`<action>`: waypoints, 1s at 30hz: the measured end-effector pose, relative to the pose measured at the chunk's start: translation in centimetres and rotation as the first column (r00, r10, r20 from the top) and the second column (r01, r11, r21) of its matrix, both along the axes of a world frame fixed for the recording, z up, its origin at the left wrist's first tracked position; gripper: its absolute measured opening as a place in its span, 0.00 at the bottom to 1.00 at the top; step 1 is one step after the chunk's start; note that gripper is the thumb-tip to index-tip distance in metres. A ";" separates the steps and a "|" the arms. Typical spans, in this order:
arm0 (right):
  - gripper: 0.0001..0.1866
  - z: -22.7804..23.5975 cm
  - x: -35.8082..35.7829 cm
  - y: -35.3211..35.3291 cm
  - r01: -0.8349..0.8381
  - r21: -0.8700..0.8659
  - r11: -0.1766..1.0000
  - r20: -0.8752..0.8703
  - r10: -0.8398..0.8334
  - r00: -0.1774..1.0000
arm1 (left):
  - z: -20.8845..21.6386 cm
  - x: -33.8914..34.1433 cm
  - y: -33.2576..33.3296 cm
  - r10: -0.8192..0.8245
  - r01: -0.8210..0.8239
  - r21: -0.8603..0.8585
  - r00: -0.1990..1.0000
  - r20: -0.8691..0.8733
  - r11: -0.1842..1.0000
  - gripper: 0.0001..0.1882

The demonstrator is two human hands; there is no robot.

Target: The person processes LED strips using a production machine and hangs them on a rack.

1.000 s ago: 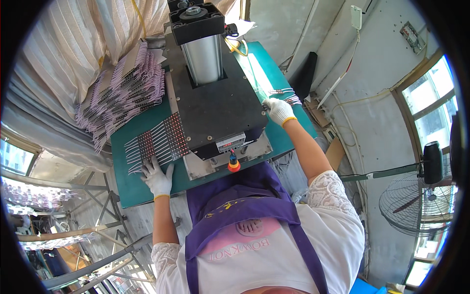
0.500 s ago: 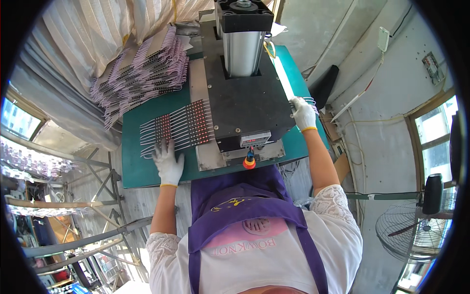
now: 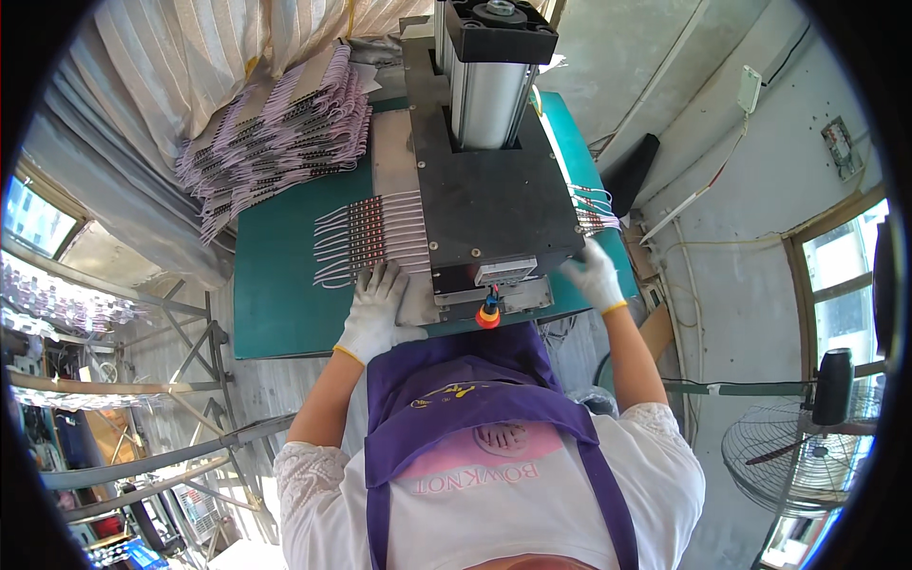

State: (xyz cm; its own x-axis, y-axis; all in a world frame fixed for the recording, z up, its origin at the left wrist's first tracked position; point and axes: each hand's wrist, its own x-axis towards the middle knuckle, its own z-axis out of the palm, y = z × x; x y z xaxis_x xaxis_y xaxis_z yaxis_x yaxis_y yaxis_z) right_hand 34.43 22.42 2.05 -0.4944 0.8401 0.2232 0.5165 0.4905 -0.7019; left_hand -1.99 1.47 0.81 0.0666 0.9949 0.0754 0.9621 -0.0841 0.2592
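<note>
A flat row of pale lilac wired strips with dark and red segments (image 3: 366,228) lies on the left of a black press (image 3: 499,204) and runs in under it. More strip ends (image 3: 594,211) come out on the press's right side. My left hand (image 3: 375,309), in a white glove with a yellow cuff, rests flat with fingers stretched at the near edge of the row. My right hand (image 3: 597,277), gloved the same way, is beside the press's right front corner, just below the emerging ends. Its fingers look apart, though slightly blurred, and appear to hold nothing.
A large heap of similar strips (image 3: 285,123) is piled at the far left of the green table (image 3: 275,313). A silver cylinder (image 3: 489,104) rises from the press. On its front is a red knob (image 3: 487,316). A wire-caged fan (image 3: 788,456) stands at right.
The row of strips has shifted right, further under the press. My left hand has moved right with it. My right hand has come off the strip ends and nearer to me.
</note>
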 end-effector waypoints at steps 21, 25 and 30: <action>0.31 1.0 -2.2 -4.8 -0.255 0.100 0.962 0.355 0.205 0.912 | -0.6 0.4 0.6 0.039 -0.050 -0.181 0.997 -0.059 0.982 0.57; 0.30 1.1 -2.7 -0.4 -0.118 0.190 0.975 0.365 0.042 0.930 | -0.1 0.7 0.7 0.024 -0.029 -0.155 0.999 -0.034 0.987 0.56; 0.39 0.4 -5.7 6.1 0.014 0.148 0.989 0.573 -0.098 0.814 | -0.6 0.8 0.4 0.032 -0.045 -0.136 0.995 -0.098 0.990 0.50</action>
